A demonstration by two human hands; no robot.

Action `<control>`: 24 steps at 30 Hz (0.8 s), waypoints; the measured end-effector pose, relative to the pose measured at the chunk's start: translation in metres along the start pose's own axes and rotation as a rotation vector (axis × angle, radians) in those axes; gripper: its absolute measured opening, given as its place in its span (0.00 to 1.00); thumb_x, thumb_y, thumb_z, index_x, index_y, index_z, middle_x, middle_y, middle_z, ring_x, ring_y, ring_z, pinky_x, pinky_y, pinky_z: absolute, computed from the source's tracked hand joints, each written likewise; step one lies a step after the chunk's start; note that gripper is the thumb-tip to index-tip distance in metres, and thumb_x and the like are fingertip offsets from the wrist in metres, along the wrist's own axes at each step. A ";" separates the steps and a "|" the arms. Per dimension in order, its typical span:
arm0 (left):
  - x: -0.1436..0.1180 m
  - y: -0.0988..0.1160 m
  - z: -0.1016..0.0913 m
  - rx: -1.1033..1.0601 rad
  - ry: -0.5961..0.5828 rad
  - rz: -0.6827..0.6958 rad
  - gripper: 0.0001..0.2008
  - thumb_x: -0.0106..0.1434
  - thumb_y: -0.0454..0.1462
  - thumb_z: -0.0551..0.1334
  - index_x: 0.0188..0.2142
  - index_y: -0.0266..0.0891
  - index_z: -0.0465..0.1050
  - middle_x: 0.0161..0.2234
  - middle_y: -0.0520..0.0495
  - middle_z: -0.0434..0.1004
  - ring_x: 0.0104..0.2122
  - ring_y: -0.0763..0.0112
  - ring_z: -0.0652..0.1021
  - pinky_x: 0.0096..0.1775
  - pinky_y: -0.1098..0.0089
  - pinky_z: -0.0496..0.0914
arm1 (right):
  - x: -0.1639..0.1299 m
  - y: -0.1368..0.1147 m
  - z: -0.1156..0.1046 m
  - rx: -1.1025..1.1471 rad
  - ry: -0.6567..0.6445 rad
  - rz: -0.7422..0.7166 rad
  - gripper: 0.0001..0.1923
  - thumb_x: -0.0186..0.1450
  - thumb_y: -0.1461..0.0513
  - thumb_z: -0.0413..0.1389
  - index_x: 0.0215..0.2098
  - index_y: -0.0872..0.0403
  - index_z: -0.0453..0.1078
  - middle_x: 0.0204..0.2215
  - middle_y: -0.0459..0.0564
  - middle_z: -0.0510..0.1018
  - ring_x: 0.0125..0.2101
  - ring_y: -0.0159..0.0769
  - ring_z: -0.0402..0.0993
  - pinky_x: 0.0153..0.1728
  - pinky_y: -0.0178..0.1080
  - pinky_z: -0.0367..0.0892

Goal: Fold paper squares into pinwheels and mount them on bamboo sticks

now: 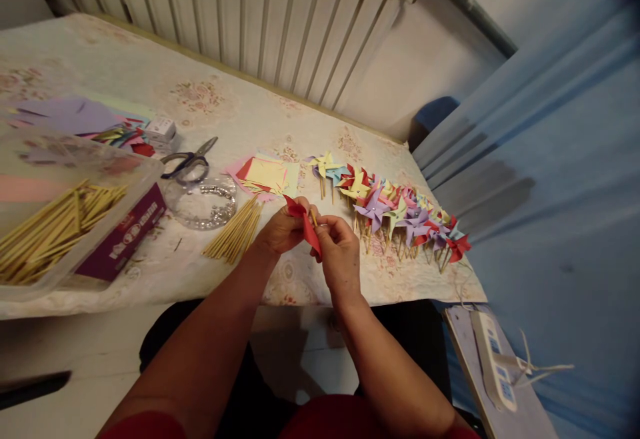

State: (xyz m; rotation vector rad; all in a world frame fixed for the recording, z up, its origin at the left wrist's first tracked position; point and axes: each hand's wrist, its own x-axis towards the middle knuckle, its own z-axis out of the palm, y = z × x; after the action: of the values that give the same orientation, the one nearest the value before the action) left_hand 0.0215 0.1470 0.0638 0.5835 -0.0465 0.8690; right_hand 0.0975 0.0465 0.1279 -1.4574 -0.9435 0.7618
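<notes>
Home room, used for craft — radiator [280, 19] on the wall, blue curtain [550, 179], patterned cloth [210, 106] over the worktop, power strip [493, 359] nearby.

Two hands work at the middle: the left hand [283, 231] and the right hand [339, 252], sharing one red paper piece [304, 220] and one stick [313, 216]. One pair of scissors [189, 158] lies at ten o'clock from them, with one small white box [161, 129] beyond. One clear tub [145, 171] of sticks sits at nine o'clock. One loose bundle of sticks [235, 232] lies just left. One power strip [493, 359] lies at four o'clock. The finished pinwheels [395, 209] at two o'clock are too overlapped to count
</notes>
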 end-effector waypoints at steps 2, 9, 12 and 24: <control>0.000 0.000 0.000 0.000 -0.009 0.004 0.13 0.50 0.32 0.74 0.24 0.36 0.69 0.25 0.52 0.73 0.25 0.74 0.75 0.29 0.74 0.70 | 0.000 0.000 0.000 -0.006 0.002 -0.003 0.10 0.60 0.54 0.59 0.35 0.51 0.72 0.18 0.37 0.67 0.17 0.27 0.61 0.18 0.31 0.56; 0.000 -0.001 0.002 -0.001 0.004 0.004 0.14 0.49 0.29 0.73 0.24 0.37 0.67 0.26 0.53 0.73 0.25 0.74 0.75 0.28 0.75 0.69 | 0.000 -0.002 0.000 0.011 0.000 0.006 0.10 0.59 0.55 0.59 0.35 0.52 0.72 0.18 0.37 0.67 0.16 0.26 0.62 0.17 0.30 0.56; 0.000 -0.002 0.003 -0.004 0.007 0.006 0.15 0.48 0.30 0.74 0.24 0.37 0.66 0.25 0.53 0.73 0.24 0.74 0.75 0.28 0.74 0.70 | 0.000 -0.001 -0.001 0.017 0.001 0.003 0.09 0.58 0.56 0.59 0.34 0.52 0.72 0.17 0.36 0.66 0.16 0.26 0.62 0.16 0.30 0.56; -0.001 -0.003 0.007 0.002 0.025 0.009 0.14 0.49 0.30 0.73 0.24 0.36 0.66 0.24 0.53 0.72 0.24 0.74 0.75 0.27 0.75 0.69 | 0.000 0.001 -0.001 0.033 0.011 -0.008 0.07 0.58 0.57 0.59 0.33 0.52 0.71 0.17 0.36 0.65 0.15 0.26 0.61 0.16 0.30 0.56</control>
State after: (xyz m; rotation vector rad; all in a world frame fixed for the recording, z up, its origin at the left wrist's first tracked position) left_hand 0.0245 0.1413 0.0679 0.5743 -0.0257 0.8846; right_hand 0.0987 0.0462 0.1272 -1.4265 -0.9236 0.7589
